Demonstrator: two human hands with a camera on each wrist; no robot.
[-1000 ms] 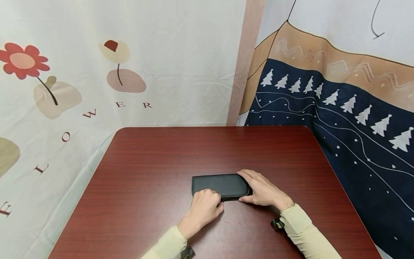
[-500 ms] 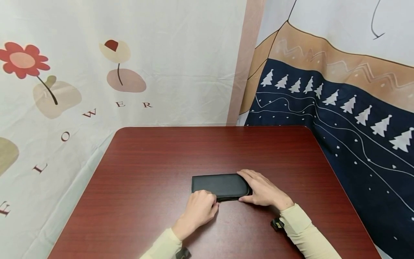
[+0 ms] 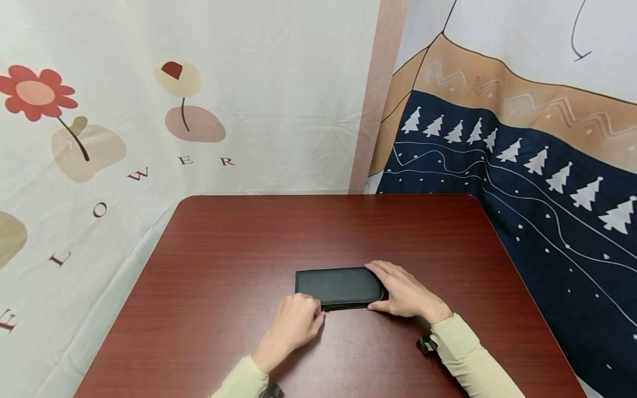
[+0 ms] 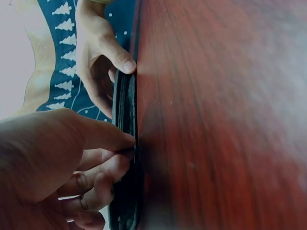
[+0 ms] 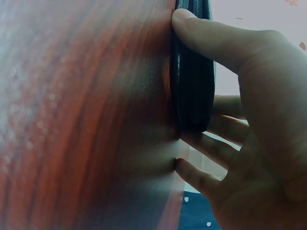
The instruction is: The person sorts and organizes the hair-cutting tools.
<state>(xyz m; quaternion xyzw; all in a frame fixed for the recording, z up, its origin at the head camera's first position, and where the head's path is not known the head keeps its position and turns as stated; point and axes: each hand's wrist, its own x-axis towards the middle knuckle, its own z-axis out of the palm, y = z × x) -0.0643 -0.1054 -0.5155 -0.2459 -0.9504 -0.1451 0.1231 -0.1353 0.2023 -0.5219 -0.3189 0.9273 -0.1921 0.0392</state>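
Note:
A black zip-up wallet [image 3: 338,287], with a smooth top and rounded right corners, lies flat on the table. At its front edge my left hand [image 3: 292,321] pinches a small dark zipper pull between thumb and curled index finger, mostly hidden by the fingers. Layered black edges of the wallet [image 4: 122,100] show between the two hands in the left wrist view. My right hand [image 3: 407,293] grips the right end, thumb on the front side and fingers over the far side. Zipper teeth [image 5: 196,6] show just past the right thumb in the right wrist view.
The reddish-brown wooden table [image 3: 239,237] has rounded far corners. Behind it hangs a pale curtain [image 3: 288,99] with flower prints. A navy and tan cloth [image 3: 522,182] with white trees hangs along the right side.
My left hand has slid left along the wallet's front edge, still pinching, towards the left corner. The right hand and the wallet have stayed in place.

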